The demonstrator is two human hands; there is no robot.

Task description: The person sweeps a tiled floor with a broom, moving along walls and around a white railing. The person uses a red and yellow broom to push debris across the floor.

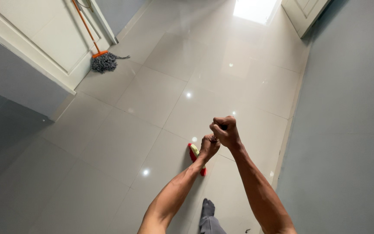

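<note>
Two fists, left hand (pixel 208 145), right hand (pixel 225 130), stacked above red-yellow broom head (pixel 194 155), glossy tiles (pixel 152 91)

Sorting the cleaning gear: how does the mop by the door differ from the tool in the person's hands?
The mop has a grey string head with an orange collar; the broom has a red head with a yellowish patch. The mop leans untouched against the white door; the broom is gripped by left hand and right hand. Both rest on the tiled floor.
</note>
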